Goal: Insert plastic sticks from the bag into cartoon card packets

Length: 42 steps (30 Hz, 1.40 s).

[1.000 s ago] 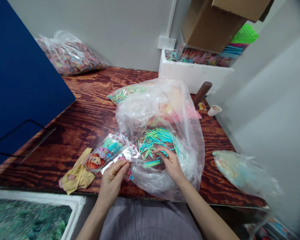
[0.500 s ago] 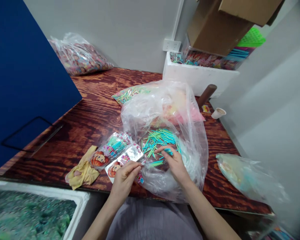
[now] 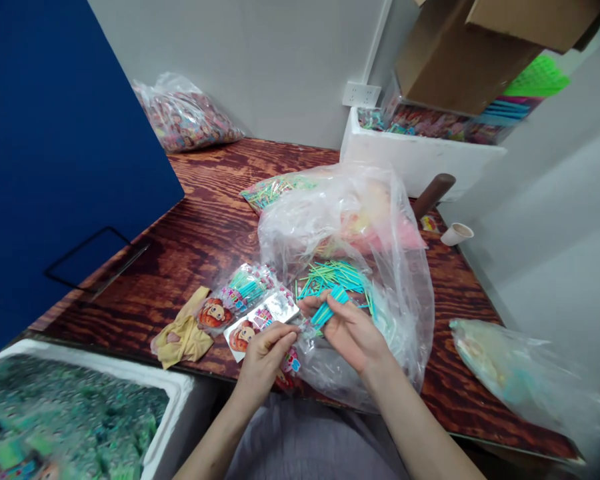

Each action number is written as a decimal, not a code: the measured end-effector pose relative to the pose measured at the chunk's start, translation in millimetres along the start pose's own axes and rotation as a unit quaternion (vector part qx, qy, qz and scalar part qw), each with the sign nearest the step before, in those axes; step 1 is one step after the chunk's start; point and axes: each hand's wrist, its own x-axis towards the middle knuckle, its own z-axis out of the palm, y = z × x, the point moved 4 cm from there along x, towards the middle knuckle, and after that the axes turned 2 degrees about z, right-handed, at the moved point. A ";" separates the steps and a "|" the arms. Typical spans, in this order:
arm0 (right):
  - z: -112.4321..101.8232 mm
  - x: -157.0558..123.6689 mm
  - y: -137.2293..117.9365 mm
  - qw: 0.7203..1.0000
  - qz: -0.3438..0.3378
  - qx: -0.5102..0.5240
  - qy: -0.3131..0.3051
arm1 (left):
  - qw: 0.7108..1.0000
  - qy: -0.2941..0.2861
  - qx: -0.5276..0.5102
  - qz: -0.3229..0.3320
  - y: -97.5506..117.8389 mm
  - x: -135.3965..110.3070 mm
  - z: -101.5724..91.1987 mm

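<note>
My right hand (image 3: pixel 353 333) is closed on a small bundle of turquoise sticks (image 3: pixel 327 309), lifted just above the pile of loose turquoise and green sticks (image 3: pixel 337 277) inside a big clear plastic bag (image 3: pixel 380 233). My left hand (image 3: pixel 265 353) pinches the mouth of a small printed cartoon packet (image 3: pixel 260 320) at the table's near edge, and the bundle's tips point at that opening. A filled packet of sticks (image 3: pixel 235 297) lies just to the left of it.
A yellow cloth (image 3: pixel 183 333) lies left of the packets on the dark wooden table (image 3: pixel 205 227). A white foam box (image 3: pixel 145 427) of green pieces stands at the lower left. Another foam box (image 3: pixel 415 157), a paper cup (image 3: pixel 456 233), a brown roll (image 3: pixel 433 193) and plastic bags (image 3: pixel 520 380) surround the work area.
My right hand has gathered sticks from the pile, lifted them and brought them left to the packet held by my left hand. The camera has swung left.
</note>
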 end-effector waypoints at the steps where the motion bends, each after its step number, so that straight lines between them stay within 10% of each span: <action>1: 0.4 -2.2 0.0 1.000 -0.009 -0.028 0.001 | 1.000 0.001 0.003 0.003 0.3 -0.1 0.0; 10: 12.9 -22.3 1.1 0.964 -0.050 -0.261 -0.005 | 0.999 0.009 -0.044 0.012 0.4 -2.0 0.3; 20: 23.8 -36.6 8.6 0.844 -0.200 -0.497 -0.011 | 0.990 0.027 -0.123 -0.068 -5.5 -8.0 -5.0; 26: 34.0 -40.1 7.2 0.862 -0.187 -0.470 -0.038 | 0.996 0.037 -0.061 -0.058 4.6 -1.8 -21.0; 31: 0.0 -16.2 -10.4 0.902 -0.147 -0.406 0.010 | 0.993 0.092 0.080 -0.009 23.2 23.5 -83.5; 36: -78.9 37.4 -53.4 0.697 -0.193 -0.668 0.176 | 0.975 0.151 0.160 0.025 5.2 61.7 -129.2; 42: -113.3 76.5 -65.5 0.410 -0.119 -0.878 0.217 | 0.903 0.164 0.370 0.145 -33.4 86.7 -115.5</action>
